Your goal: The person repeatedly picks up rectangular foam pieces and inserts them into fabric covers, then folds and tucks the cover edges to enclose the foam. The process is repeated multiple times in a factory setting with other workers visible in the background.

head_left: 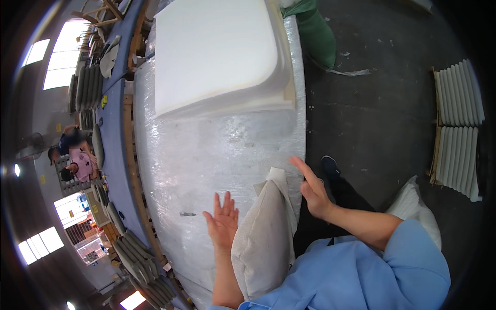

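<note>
A light grey fabric cushion (261, 243) stands on edge against my body, its pale cloth flap (278, 176) sticking up at the far end. Left of the cushion, my left hand (223, 222) is raised with palm up and fingers spread, holding nothing. My right hand (314, 191) is on the cushion's other side, near the table edge, with its fingers stretched out and nothing in them. Neither hand appears to grip the cushion. Beneath lies a work surface wrapped in clear plastic film (206, 150).
White foam sheets (217, 51) with a rounded corner are stacked at the far end. A green sack (312, 36) stands beyond them. Stacked grey cushions (457, 98) sit at right; a white sack (421, 206) is near my elbow. Left runs a blue bench (114, 139), with people (80, 160) beyond.
</note>
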Demonstrator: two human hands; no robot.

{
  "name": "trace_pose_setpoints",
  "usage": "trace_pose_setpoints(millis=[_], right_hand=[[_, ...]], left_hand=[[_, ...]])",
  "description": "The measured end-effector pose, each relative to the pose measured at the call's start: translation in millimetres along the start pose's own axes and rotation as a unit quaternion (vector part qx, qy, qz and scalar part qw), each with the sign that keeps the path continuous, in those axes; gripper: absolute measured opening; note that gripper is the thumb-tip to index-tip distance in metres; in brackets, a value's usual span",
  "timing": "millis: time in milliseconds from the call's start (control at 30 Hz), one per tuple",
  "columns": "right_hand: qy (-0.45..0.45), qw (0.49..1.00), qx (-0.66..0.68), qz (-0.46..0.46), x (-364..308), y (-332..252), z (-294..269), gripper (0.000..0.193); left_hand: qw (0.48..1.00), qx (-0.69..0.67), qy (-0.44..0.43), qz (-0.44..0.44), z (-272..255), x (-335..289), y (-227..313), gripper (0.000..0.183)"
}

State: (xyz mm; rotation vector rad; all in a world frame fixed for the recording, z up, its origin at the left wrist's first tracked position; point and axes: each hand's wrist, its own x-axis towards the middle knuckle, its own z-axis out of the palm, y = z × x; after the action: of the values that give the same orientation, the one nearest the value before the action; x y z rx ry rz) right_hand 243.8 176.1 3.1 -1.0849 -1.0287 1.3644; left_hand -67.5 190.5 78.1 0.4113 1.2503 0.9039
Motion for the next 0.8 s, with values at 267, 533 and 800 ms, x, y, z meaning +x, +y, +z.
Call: trace_pose_setpoints(millis=[267, 533, 800], right_hand=[[-0.038, 0.991, 0.117, 0.051, 41, -9, 92, 0.078], [-0.003, 0.991, 0.000, 0.130, -9, 34, -16, 0.094], [-0.061, 0.968, -0.109, 0.219, -65, 13, -97, 0.091]], left_hand=[[0.983, 0.092, -0.086, -0.131, 65, -8, -61, 0.079], [0.998, 0.004, 0.059, 0.010, 26, -25, -40, 0.085], [0.986, -0.006, 0.114, 0.123, -10, -40, 0, 0.085]])
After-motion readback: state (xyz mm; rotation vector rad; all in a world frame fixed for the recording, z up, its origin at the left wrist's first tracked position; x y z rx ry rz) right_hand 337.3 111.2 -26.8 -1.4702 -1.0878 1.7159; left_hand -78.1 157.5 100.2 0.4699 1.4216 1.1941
